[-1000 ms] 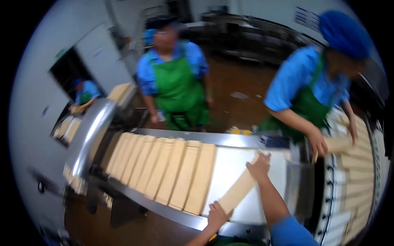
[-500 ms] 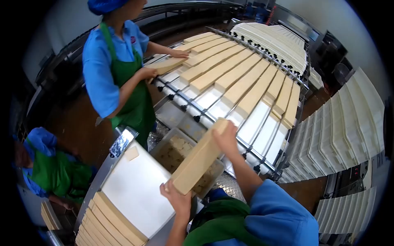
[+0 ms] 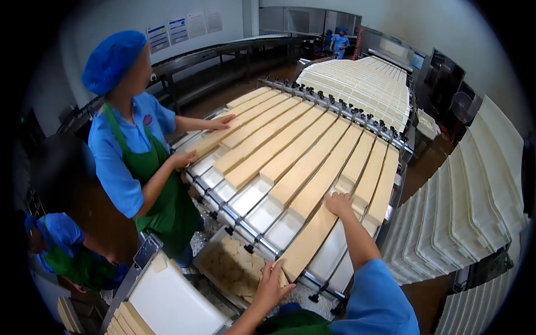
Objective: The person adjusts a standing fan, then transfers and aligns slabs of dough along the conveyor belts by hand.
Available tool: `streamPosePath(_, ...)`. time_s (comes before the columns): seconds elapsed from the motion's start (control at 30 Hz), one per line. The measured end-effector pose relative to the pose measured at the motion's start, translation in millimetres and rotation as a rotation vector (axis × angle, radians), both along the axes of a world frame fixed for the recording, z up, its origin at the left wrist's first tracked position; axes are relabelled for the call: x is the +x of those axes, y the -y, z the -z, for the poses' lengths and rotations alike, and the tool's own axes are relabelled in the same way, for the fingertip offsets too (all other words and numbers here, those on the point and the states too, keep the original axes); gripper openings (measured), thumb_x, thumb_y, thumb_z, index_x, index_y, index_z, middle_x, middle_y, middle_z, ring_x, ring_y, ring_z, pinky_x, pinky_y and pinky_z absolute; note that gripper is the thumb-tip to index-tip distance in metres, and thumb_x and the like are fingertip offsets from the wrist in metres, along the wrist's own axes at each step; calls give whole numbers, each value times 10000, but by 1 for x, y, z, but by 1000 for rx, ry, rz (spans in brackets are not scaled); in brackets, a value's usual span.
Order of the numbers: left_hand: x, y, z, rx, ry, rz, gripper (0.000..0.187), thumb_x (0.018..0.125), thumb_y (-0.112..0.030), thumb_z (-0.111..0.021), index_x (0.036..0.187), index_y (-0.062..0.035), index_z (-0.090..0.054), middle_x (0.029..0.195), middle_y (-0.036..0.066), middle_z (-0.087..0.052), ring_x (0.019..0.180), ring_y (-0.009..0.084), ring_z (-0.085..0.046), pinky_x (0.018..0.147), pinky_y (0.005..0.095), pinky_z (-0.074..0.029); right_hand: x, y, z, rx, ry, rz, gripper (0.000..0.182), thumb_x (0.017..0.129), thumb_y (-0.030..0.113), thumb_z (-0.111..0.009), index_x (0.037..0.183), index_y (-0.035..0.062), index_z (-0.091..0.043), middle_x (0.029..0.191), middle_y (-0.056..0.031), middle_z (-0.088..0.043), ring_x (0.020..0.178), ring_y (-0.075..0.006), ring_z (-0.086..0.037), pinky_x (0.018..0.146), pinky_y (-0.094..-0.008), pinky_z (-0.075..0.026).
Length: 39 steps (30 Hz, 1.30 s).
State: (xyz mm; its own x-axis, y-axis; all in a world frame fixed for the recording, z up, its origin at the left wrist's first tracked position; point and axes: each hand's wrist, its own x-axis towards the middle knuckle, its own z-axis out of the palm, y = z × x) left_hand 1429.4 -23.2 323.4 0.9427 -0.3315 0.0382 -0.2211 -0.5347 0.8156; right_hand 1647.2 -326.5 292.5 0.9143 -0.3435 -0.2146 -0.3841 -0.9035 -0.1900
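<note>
A long pale dough block (image 3: 308, 240) lies in a lane of the white feed table (image 3: 268, 219), between thin metal rails. My left hand (image 3: 271, 287) touches its near end, at the table's front edge. At its far end rests my right hand (image 3: 339, 205), fingers curled over the block, close to the neighbouring blocks. Several similar dough strips (image 3: 287, 151) lie side by side in the other lanes. A co-worker (image 3: 142, 139) in a blue cap and green apron holds another block (image 3: 209, 143) at the table's left side with both hands.
Below the table's front edge stands a bin of dough scraps (image 3: 231, 262). A white board (image 3: 173, 296) with more blocks (image 3: 129, 321) is at the lower left. White trays (image 3: 452, 195) are stacked at right. Another person (image 3: 72, 245) bends at far left.
The block in my hands has moved from above the scrap bin forward and right onto the table. My view has shifted, and the co-worker's block now lies in the left lanes.
</note>
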Motion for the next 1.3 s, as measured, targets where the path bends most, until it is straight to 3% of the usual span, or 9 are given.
streamPosePath(0.2,27,27,14,-11,-100,43,732,735,-197,-751,1342,-95,-354,1316,185,-325,1196,388,-413,978,403,-388,26,27,7,116,-95,86,670,865,459,-300,1292,-29,-466,1349,-229,-446,1294,-426,-310,1074,-496,-182)
streamPosePath(0.3,38,36,6,8,-139,37,708,745,-189,-739,1338,-96,-364,1316,194,-323,1210,396,-395,988,401,-375,33,38,34,33,151,75,658,864,445,-322,1256,-58,-484,1375,-255,-399,1293,-426,-315,1074,-502,-186)
streamPosePath(0.57,71,71,40,-54,-64,56,586,796,-67,-623,1331,-114,-389,1371,228,-277,1201,427,-407,978,386,-389,29,39,16,-243,405,-19,476,813,293,-532,1162,-31,-543,1088,-193,-527,1039,-332,-461,907,-493,-311)
streamPosePath(0.63,77,78,42,-111,60,101,555,810,47,-504,1328,-125,-403,1418,256,-228,1197,440,-420,957,402,-409,20,22,2,-194,564,-28,481,809,300,-556,1178,-7,-534,1107,-181,-525,1069,-338,-447,934,-489,-287)
streamPosePath(0.77,69,71,37,-90,-9,63,541,811,56,-472,1322,-110,-413,1421,249,-244,1223,419,-410,955,406,-409,-1,-4,3,-81,795,-113,501,792,307,-607,1204,42,-505,1113,-165,-525,1105,-339,-426,958,-490,-254)
streamPosePath(1.03,3,-22,37,-132,141,-352,611,797,35,-478,1373,-125,-352,1457,225,-181,1264,412,-368,1004,418,-372,-63,-85,31,374,691,-552,427,768,205,-602,1154,33,-541,1128,-162,-543,1096,-338,-451,956,-468,-274)
streamPosePath(1.13,-32,-54,47,185,201,-622,553,823,-33,-568,1342,-87,-386,1435,213,-214,1243,381,-380,1024,399,-345,-91,-138,14,542,670,-738,346,829,140,-549,1150,13,-531,1119,-166,-541,1086,-319,-454,968,-427,-272)
streamPosePath(1.2,-53,-75,57,-100,187,-704,489,851,-63,-561,1317,-87,-415,1385,196,-286,1209,354,-416,1002,385,-370,-107,-172,12,581,663,-859,307,833,134,-549,1119,23,-539,1090,-151,-543,1079,-311,-454,970,-405,-267)
streamPosePath(1.3,-95,-110,51,-121,230,-955,398,853,-76,-566,1241,-69,-475,1294,173,-391,1157,322,-464,976,372,-389,-129,-222,-7,694,444,-1008,88,851,135,-538,844,54,-571,920,-109,-573,978,-290,-502,917,-386,-292)
